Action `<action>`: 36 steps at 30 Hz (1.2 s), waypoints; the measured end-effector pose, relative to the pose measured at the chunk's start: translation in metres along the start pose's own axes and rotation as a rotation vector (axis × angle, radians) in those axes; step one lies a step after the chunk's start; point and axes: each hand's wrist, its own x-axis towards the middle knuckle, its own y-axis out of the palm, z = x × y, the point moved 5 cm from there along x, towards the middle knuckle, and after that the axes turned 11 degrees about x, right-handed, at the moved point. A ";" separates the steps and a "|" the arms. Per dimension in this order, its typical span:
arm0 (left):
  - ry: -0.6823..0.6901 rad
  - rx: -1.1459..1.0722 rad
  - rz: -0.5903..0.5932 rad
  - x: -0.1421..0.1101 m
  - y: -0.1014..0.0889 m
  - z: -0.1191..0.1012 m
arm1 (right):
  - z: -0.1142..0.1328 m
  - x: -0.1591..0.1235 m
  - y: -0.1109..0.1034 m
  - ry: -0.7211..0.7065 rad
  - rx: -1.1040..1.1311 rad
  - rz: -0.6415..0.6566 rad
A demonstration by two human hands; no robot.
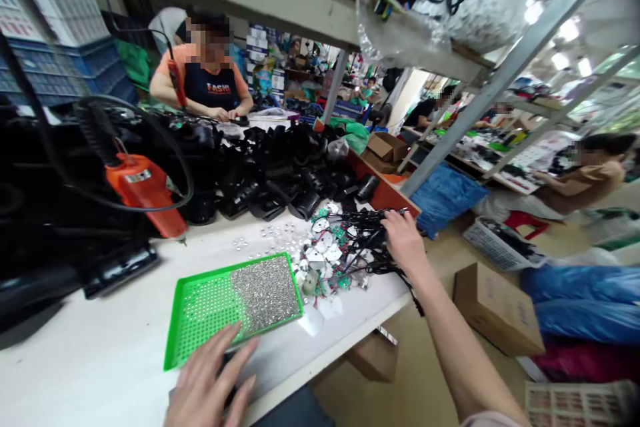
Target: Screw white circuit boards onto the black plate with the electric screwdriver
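Left hand (pixel 207 377) open, fingers spread over the near edge of a green perforated tray (pixel 295 280) of silver studs (pixel 265 293). Right hand (pixel 405 240) on a tangle of black-wired circuit boards (pixel 345 247), fingers together, grip unclear. Loose silver studs (pixel 265 235) beyond the tray, boards and tray side by side, apparently for reach from both hands

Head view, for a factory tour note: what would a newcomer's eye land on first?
The bright green perforated tray on the white bench, half covered with silvery studs, stands out first, with the left hand at its near edge. Right of it, the right hand rests on a tangle of black wires with small green circuit boards. Beyond, a heap of black moulded parts sits beside an orange corded tool.
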 end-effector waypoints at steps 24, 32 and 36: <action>-0.104 -0.715 0.467 0.177 0.132 -0.110 | 0.004 0.068 -0.174 0.294 0.664 -0.727; -0.291 -1.067 0.557 0.193 0.157 -0.128 | 0.010 0.105 -0.193 0.142 1.303 -0.911; -0.231 -1.256 0.691 0.208 0.154 -0.139 | 0.003 0.126 -0.210 0.090 1.427 -0.955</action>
